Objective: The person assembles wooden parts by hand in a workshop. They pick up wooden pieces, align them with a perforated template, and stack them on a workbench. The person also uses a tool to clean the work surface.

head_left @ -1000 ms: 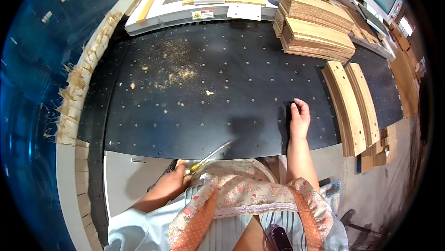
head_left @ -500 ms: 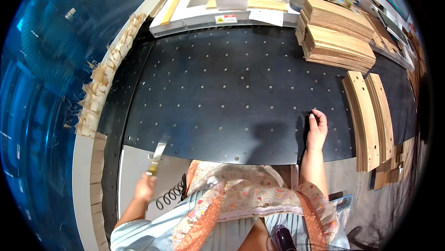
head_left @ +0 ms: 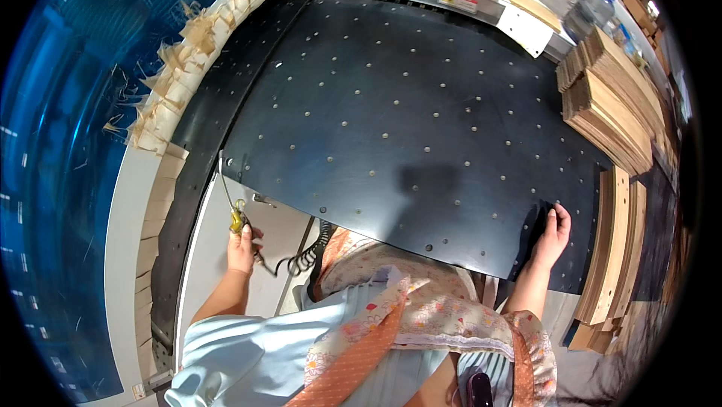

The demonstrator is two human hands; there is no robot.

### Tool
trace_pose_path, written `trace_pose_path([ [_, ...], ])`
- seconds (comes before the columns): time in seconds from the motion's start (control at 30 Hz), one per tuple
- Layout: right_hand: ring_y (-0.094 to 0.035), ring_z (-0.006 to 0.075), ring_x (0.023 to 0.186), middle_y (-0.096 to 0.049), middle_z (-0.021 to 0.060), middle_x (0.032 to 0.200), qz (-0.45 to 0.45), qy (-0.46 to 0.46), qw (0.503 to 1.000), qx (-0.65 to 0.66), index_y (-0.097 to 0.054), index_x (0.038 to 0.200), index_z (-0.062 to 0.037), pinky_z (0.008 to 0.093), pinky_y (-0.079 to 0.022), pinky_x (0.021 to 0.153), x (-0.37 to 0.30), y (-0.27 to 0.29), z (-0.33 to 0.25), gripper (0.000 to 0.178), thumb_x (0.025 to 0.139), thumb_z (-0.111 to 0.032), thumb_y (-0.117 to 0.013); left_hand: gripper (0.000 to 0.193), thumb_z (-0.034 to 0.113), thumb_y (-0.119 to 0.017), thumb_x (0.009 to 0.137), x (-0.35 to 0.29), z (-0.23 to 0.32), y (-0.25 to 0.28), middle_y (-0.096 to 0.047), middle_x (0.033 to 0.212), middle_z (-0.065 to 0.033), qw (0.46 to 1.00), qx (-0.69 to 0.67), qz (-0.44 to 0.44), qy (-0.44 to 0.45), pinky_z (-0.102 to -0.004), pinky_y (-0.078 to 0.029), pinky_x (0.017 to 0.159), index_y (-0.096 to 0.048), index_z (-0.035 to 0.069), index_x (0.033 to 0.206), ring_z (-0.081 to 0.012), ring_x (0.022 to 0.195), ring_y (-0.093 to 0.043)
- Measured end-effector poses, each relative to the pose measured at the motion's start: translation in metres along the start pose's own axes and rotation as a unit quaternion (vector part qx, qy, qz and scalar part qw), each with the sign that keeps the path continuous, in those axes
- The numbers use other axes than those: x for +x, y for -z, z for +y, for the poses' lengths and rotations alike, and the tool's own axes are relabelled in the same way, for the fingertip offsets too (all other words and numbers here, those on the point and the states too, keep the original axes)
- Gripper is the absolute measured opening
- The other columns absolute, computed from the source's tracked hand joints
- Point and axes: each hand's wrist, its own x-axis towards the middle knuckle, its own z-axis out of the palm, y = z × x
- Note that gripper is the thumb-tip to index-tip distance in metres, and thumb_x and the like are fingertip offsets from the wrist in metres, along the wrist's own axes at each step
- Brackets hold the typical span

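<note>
Two hands: left hand (head_left: 241, 247) at eight o'clock, right hand (head_left: 553, 235) between three and four.
Left grip: closed around the yellowish air gun (head_left: 237, 220).
Air gun: toward eight o'clock, its thin metal nozzle (head_left: 224, 181) pointing to twelve beside the table's near corner.
Coiled hose: black hose (head_left: 304, 256) at seven o'clock.
Right fingers: loosely bent, thumb narrowly apart from forefinger, nothing visible between; whether they touch the black table (head_left: 353, 147), I cannot tell.
Wood: a stacked pile (head_left: 611, 110) at two to three o'clock; curved slats (head_left: 615, 238) just beyond the right hand.
Bottle: clear, blue-capped bottle (head_left: 591, 12) at two.
</note>
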Motion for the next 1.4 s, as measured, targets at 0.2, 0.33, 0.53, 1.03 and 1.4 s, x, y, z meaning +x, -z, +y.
trace_pose_path([
  [0.2, -0.053, 0.0133, 0.098, -0.060, 0.0052, 0.104, -0.024, 0.027, 0.999, -0.040, -0.059, 0.107, 0.0005, 0.0267, -0.040, 0.092, 0.005, 0.001, 0.013, 0.019, 0.091, -0.009, -0.056, 0.028, 0.026, -0.058, 0.093, 0.060, -0.091, -0.015, -0.058, 0.089, -0.0001, 0.987, -0.058, 0.140, 0.052, -0.0223, -0.037, 0.056, -0.054, 0.007, 0.112, -0.0093, 0.062, -0.044],
  [0.33, -0.054, 0.0135, 0.096, -0.060, 0.0048, 0.101, -0.048, 0.053, 0.989, -0.128, -0.060, 0.104, 0.0002, 0.0272, -0.042, 0.090, 0.008, 0.005, 0.021, 0.017, 0.090, -0.009, -0.057, 0.028, 0.025, -0.060, 0.091, 0.096, -0.131, -0.033, -0.058, 0.083, 0.0011, 0.962, -0.039, 0.180, 0.201, -0.0258, -0.036, 0.058, -0.054, 0.010, 0.114, -0.0108, 0.064, -0.042],
  [0.53, -0.055, 0.0149, 0.092, -0.061, 0.0053, 0.098, -0.039, 0.069, 0.981, -0.177, -0.062, 0.098, -0.0011, 0.0278, -0.043, 0.088, 0.011, 0.010, 0.031, 0.013, 0.088, -0.009, -0.060, 0.035, 0.038, -0.047, 0.094, 0.130, -0.187, -0.026, -0.061, 0.101, -0.0041, 0.894, -0.054, 0.108, 0.432, -0.0385, -0.045, 0.065, -0.052, 0.016, 0.120, -0.0190, 0.078, -0.053],
  [1.03, -0.057, 0.0278, 0.091, -0.063, 0.0101, 0.092, 0.023, 0.132, 0.958, -0.252, -0.064, 0.088, -0.0056, 0.0372, -0.045, 0.083, -0.002, -0.026, -0.017, 0.013, 0.076, -0.006, -0.066, 0.036, 0.012, -0.057, 0.089, 0.064, 0.125, -0.131, -0.065, 0.101, -0.0099, 0.635, 0.159, -0.753, 0.066, -0.0290, -0.050, 0.078, -0.054, 0.000, 0.123, -0.0144, 0.086, -0.060],
  [1.4, -0.058, 0.0242, 0.099, -0.058, 0.0123, 0.105, 0.023, -0.038, 0.997, -0.068, -0.060, 0.105, -0.0028, 0.0326, -0.046, 0.087, 0.053, -0.006, -0.015, 0.029, 0.079, -0.015, -0.067, 0.057, -0.004, -0.065, 0.073, 0.024, 0.232, -0.313, -0.055, 0.126, -0.0148, 0.575, 0.045, -0.799, -0.171, -0.0354, -0.043, 0.096, -0.049, -0.003, 0.127, -0.0250, 0.116, -0.053],
])
